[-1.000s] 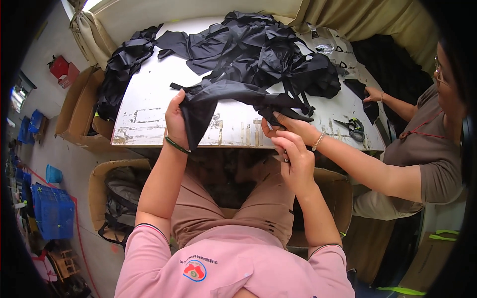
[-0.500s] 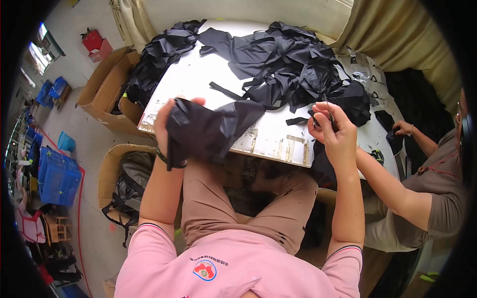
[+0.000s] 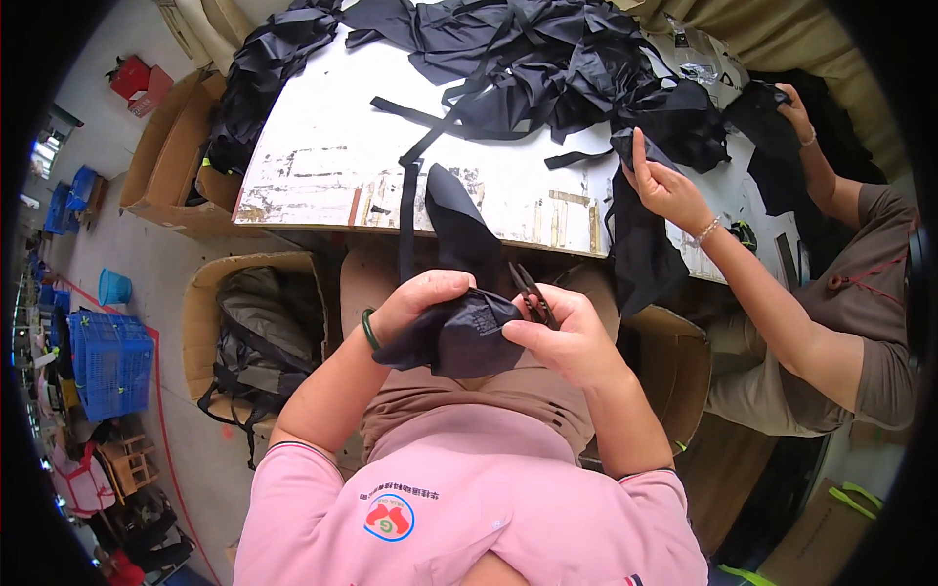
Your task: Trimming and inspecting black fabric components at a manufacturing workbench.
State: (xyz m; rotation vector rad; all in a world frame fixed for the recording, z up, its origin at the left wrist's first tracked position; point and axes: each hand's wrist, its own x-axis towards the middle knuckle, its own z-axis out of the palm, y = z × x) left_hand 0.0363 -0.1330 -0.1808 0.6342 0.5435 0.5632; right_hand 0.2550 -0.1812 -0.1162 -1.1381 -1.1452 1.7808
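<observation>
My two grips are both full above my lap, in front of the bench (image 3: 322, 156): the left grip (image 3: 435, 293) pinches one piece of black cloth (image 3: 469, 342), thin, smooth and faintly shiny, with a small patch of pale print, while the right grip (image 3: 567, 327) is closed around one pair of dark metal snips (image 3: 532, 298), its thumb against the cloth's edge. One tapering tail of black fabric (image 3: 457, 210) and one narrow flat strap (image 3: 407, 220) overlap the bench's front edge beyond my fingers. Two crumpled heaps of black fabric lie farther off, a large heap (image 3: 576, 73) across the bench's white, scuffed top and a second heap (image 3: 269, 73) at its left side. I count three cardboard boxes: one upper-left box (image 3: 161, 156), one left box (image 3: 200, 322) holding a grey-and-black bag (image 3: 259, 327), and one right box (image 3: 684, 376). To my right, a co-worker's two hands each hold dark cloth.
</observation>
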